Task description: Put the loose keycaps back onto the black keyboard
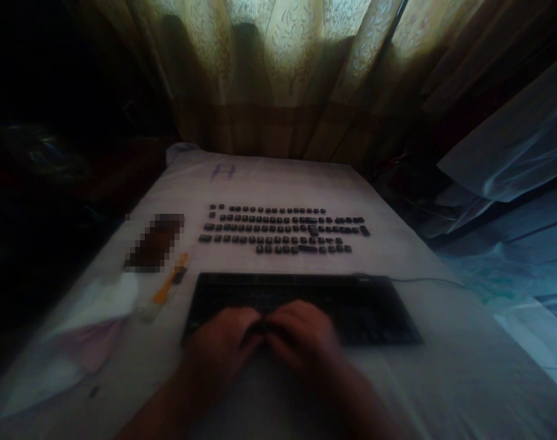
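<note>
A black keyboard frame (361,305) lies on a white-covered table (443,354) right in front of me. Its loose black keycaps (283,231) are laid out in rows on the cloth just beyond it. My left hand (223,345) and my right hand (301,336) rest side by side on the keyboard's near edge. Their fingers curl inward and meet at the middle. Both hands are dim and blurred, so whatever sits between the fingertips is hidden.
An orange-handled tool (168,287) lies left of the keyboard, beside white and pink cloths (90,330). A blurred-out dark object (154,242) sits beyond them. A thin cable (425,281) runs right. Curtains (287,67) hang behind; clear plastic sheeting (512,153) lies at right.
</note>
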A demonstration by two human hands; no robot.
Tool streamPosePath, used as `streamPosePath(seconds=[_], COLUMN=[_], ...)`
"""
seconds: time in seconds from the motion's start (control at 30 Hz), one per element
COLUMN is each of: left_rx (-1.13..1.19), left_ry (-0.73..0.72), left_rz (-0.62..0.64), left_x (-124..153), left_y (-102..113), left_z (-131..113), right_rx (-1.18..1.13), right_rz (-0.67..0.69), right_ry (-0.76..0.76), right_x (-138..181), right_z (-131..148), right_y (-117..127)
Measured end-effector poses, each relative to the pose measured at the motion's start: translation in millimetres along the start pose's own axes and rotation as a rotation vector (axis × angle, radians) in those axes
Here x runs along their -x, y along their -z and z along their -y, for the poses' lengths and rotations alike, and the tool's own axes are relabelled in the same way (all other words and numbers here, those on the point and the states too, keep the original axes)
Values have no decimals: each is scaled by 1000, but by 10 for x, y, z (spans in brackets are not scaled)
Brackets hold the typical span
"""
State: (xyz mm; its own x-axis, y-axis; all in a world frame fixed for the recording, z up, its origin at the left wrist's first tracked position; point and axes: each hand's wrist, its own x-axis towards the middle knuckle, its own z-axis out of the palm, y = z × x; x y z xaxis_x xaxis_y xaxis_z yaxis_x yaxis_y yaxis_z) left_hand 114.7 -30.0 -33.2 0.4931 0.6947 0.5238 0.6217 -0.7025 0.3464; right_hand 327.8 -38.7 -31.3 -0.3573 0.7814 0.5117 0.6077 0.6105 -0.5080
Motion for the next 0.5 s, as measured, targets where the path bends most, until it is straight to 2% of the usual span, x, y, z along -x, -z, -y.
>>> streamPosePath(seconds=[0.17,0.33,0.5], left_rx=[-67,-56,-35], left_ry=[-145,-163,-150], left_rz=[-69,-15,-29], left_x=[2,126,220], left_y=[73,-10,-93], left_z=[81,165,173], right_rx=[23,6,47], right_rz=[-75,1,32], right_ry=[-144,-177,-186], right_x=[-3,-1,13], right_z=[-119,-84,-15], right_y=[94,32,-105])
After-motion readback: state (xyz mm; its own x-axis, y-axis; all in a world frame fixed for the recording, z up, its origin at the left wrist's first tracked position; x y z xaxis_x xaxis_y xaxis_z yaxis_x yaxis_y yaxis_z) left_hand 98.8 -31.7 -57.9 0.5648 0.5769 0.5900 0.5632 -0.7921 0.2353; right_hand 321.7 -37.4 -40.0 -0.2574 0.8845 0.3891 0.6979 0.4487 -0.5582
